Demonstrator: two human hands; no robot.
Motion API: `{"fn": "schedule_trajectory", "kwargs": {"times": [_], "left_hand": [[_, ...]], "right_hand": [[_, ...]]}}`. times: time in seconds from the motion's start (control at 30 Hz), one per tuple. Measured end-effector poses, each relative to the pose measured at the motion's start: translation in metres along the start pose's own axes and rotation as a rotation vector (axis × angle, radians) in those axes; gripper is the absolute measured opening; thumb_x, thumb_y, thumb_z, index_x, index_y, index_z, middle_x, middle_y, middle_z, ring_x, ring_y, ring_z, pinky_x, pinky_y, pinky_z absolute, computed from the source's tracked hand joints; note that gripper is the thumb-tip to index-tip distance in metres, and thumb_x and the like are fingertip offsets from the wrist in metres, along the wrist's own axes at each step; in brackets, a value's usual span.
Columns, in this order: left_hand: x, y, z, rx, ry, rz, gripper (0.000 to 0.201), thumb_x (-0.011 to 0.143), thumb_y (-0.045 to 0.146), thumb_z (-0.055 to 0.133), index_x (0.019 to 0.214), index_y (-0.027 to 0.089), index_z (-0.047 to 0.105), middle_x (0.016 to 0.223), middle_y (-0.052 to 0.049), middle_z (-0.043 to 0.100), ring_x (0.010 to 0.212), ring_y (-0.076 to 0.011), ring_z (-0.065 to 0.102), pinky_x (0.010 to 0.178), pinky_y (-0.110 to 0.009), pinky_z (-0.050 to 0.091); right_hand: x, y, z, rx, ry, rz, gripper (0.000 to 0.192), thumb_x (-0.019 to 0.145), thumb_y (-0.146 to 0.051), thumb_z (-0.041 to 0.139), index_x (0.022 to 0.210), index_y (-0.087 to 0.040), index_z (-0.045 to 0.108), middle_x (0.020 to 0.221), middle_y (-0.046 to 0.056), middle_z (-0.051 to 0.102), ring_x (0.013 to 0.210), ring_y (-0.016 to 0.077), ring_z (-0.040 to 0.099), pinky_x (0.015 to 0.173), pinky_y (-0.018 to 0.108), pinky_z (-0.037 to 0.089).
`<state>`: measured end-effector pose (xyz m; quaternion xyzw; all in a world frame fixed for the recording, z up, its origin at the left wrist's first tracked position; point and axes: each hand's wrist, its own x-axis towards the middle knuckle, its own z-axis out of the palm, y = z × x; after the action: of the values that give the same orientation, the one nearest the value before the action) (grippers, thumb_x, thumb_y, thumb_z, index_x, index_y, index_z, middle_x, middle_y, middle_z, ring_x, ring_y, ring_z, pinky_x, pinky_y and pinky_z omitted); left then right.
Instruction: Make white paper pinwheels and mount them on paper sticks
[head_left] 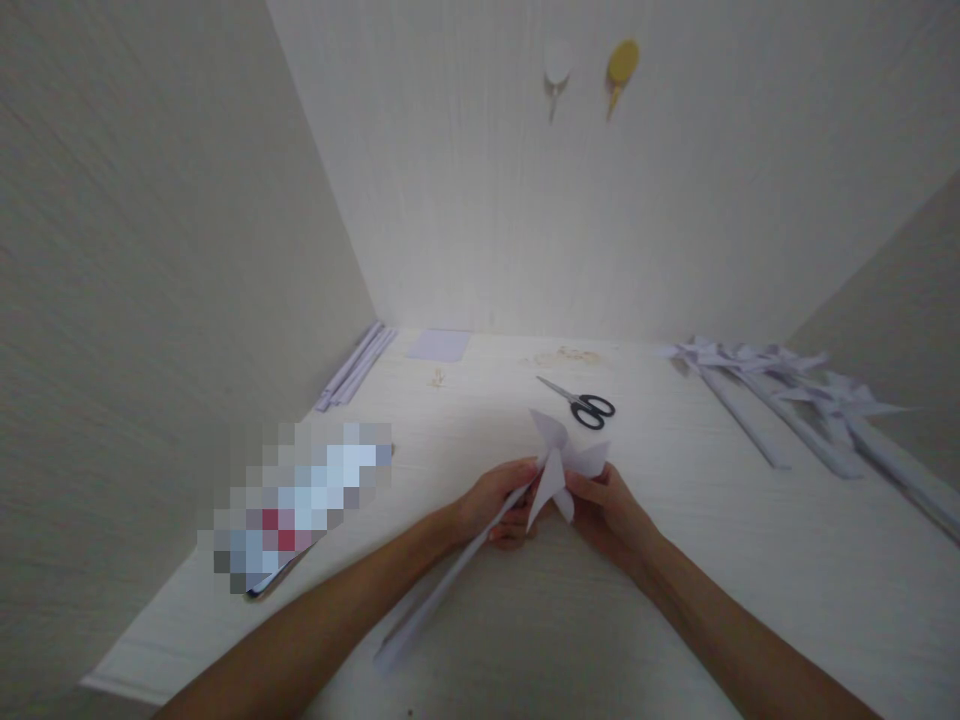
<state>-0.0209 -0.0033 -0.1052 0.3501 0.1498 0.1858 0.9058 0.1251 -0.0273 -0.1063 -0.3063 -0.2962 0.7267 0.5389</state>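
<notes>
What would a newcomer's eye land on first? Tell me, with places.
First, the pale paper pinwheel on its paper stick, held with the left hand and right hand at lower centre. Just beyond it, black-handled scissors lie on the white tabletop. High on the back wall, right of centre, a yellow hook stands out.

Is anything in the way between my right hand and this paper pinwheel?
Nothing visible is in the way: your right hand touches the paper pinwheel directly, at its right side, while your left hand holds its stick. The scissors lie beyond the pinwheel, not between it and either hand.
</notes>
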Motion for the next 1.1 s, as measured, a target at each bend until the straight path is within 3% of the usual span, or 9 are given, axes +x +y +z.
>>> {"fn": "schedule_trajectory", "kwargs": {"times": [0.33,0.53,0.73,1.1], "left_hand": [[-0.0009,0.0021,0.0045,0.024,-0.032,-0.008,0.022,0.080,0.039,0.036,0.073,0.020,0.043,0.038,0.008,0.033,0.023,-0.0053,0.019,0.022,-0.015,0.015],[-0.0010,0.0024,0.0069,0.024,-0.008,-0.006,0.032,0.079,0.042,0.036,0.061,0.016,0.043,0.037,0.007,0.031,0.023,-0.0048,0.021,0.023,-0.016,0.016],[0.0009,0.0012,0.0042,0.049,0.003,0.045,0.020,0.077,0.030,0.037,0.062,0.017,0.040,0.038,0.006,0.032,0.024,-0.0056,0.025,0.023,-0.015,0.021],[0.0005,-0.0002,0.0105,0.089,0.060,0.056,0.018,0.076,0.026,0.038,0.060,0.017,0.038,0.037,0.007,0.031,0.024,-0.0060,0.024,0.024,-0.015,0.021]], "right_hand": [[0.0007,-0.0004,0.0008,-0.020,0.043,-0.001,0.014,0.053,-0.017,0.071,0.066,-0.013,0.066,0.063,0.004,0.066,0.060,0.0150,0.058,0.064,0.028,0.045],[0.0030,0.0007,0.0010,-0.065,-0.001,-0.031,0.014,0.056,-0.019,0.070,0.068,-0.015,0.064,0.065,0.003,0.066,0.057,0.0135,0.057,0.058,0.025,0.044],[0.0039,-0.0004,0.0007,-0.149,-0.066,-0.039,0.012,0.063,-0.026,0.065,0.069,-0.015,0.064,0.065,0.003,0.065,0.057,0.0135,0.056,0.057,0.024,0.043],[0.0010,-0.0034,0.0064,-0.168,0.076,0.031,0.013,0.055,-0.028,0.070,0.058,-0.016,0.066,0.057,0.004,0.064,0.052,0.0146,0.057,0.050,0.023,0.043]]}}
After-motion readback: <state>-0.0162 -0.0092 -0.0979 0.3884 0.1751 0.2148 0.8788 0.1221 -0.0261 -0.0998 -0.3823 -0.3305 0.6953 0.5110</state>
